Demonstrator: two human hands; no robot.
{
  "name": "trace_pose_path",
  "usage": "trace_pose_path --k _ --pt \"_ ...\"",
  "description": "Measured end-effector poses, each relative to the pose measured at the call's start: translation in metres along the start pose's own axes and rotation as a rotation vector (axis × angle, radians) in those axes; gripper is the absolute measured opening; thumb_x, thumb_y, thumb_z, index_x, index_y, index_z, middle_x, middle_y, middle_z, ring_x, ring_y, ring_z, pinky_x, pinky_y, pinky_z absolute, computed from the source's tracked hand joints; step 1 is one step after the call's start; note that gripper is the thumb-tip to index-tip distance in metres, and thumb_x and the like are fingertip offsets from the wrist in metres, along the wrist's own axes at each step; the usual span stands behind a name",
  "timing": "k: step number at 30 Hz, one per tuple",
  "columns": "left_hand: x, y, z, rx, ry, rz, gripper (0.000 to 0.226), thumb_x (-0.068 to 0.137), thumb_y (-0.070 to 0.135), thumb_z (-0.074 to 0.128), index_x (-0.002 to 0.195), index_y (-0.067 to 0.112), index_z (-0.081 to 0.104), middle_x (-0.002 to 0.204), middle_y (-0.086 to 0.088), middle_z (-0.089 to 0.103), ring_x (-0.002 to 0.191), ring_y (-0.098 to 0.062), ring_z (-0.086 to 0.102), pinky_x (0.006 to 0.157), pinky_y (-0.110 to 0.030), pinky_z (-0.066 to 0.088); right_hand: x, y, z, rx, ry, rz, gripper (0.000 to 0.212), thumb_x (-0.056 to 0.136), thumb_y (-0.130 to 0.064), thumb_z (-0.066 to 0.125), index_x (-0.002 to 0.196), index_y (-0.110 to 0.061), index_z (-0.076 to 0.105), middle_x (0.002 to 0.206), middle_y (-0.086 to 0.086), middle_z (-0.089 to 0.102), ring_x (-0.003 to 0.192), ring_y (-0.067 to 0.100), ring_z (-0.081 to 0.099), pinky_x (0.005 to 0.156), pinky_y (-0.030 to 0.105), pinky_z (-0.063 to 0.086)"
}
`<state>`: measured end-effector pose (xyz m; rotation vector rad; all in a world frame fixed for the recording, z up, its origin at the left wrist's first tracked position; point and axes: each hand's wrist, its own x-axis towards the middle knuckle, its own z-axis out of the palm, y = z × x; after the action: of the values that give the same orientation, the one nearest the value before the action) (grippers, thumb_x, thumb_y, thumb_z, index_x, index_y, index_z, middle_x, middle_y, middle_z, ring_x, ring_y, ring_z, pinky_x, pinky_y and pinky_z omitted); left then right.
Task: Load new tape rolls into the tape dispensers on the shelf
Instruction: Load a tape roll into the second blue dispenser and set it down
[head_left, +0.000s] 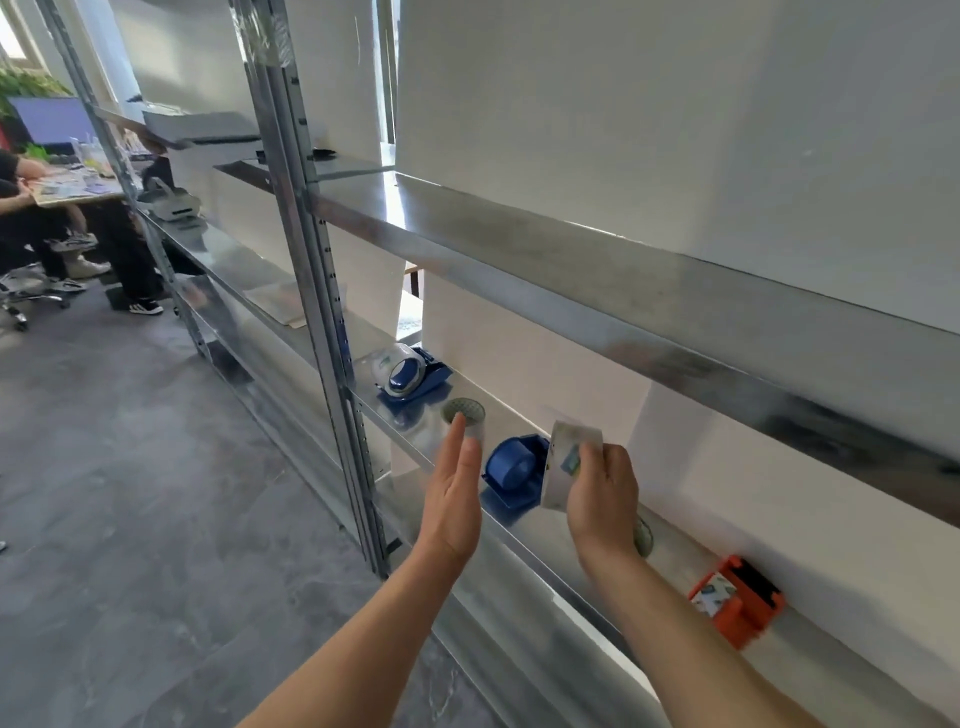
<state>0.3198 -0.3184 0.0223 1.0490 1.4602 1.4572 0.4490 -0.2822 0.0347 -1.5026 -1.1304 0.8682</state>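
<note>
Fingers (588, 453) of the right hand (605, 493) grip a tape roll (563, 470), the left hand (454, 493) released; best seat it squarely on the blue dispenser (511, 467).

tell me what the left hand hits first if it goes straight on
Probably the loose tape roll lying on the shelf. The left hand has its straight fingertips overlapping it already, though depth is unclear.

A shared office with a stockroom feel: galvanised steel shelving (571, 249) runs from 10 to 4 o'clock against white walls. At 10 o'clock people sit at a desk (78, 193) with a monitor (49, 119), a swivel chair (31, 291) and a plant (26, 83).
</note>
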Motion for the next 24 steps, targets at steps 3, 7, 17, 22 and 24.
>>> trace_pose_path --k 3,7,17,22,24 --pt "0.033 -0.007 -0.021 -0.018 -0.081 0.005 0.068 0.088 0.068 0.030 0.150 0.043 0.026 0.156 0.017 0.026 0.141 -0.009 0.026 0.115 -0.055 0.028 0.005 0.002 0.030 -0.010 0.074 0.026 0.019 0.103 -0.025 0.043 0.091 -0.015 0.054 0.089 -0.003 0.057 0.088 0.025 0.056 0.080 0.044 0.047" --pt "0.068 -0.009 -0.042 -0.034 -0.191 -0.046 0.073 0.083 0.068 0.033 0.150 0.039 0.026 0.156 0.013 0.028 0.140 -0.010 0.028 0.117 -0.054 0.026 0.008 0.004 0.057 -0.043 0.181 0.089 0.017 0.102 -0.023 0.043 0.092 -0.016 0.055 0.090 -0.002 0.058 0.087 0.024 0.056 0.081 0.042 0.046" --pt "0.119 -0.030 -0.034 -0.004 -0.410 -0.106 0.076 0.083 0.070 0.032 0.151 0.037 0.025 0.158 0.011 0.027 0.145 -0.013 0.026 0.117 -0.053 0.025 0.018 0.018 0.076 -0.099 0.355 0.160 0.028 0.102 -0.016 0.042 0.075 -0.017 0.047 0.083 0.003 0.054 0.077 0.021 0.049 0.067 0.030 0.032" --pt "0.138 -0.035 -0.028 0.056 -0.441 -0.111 0.074 0.084 0.071 0.031 0.150 0.038 0.026 0.158 0.012 0.027 0.144 -0.012 0.027 0.118 -0.052 0.025 0.034 0.028 0.084 -0.083 0.349 0.177 0.025 0.103 -0.016 0.040 0.080 -0.017 0.048 0.088 0.007 0.055 0.075 0.013 0.049 0.056 0.019 0.035" --pt "0.145 -0.039 -0.027 0.074 -0.456 -0.104 0.073 0.084 0.071 0.031 0.150 0.039 0.027 0.157 0.012 0.028 0.144 -0.012 0.027 0.117 -0.052 0.026 0.041 0.032 0.089 -0.071 0.346 0.172 0.026 0.103 -0.017 0.040 0.079 -0.017 0.049 0.085 0.006 0.056 0.076 0.018 0.050 0.062 0.023 0.037"
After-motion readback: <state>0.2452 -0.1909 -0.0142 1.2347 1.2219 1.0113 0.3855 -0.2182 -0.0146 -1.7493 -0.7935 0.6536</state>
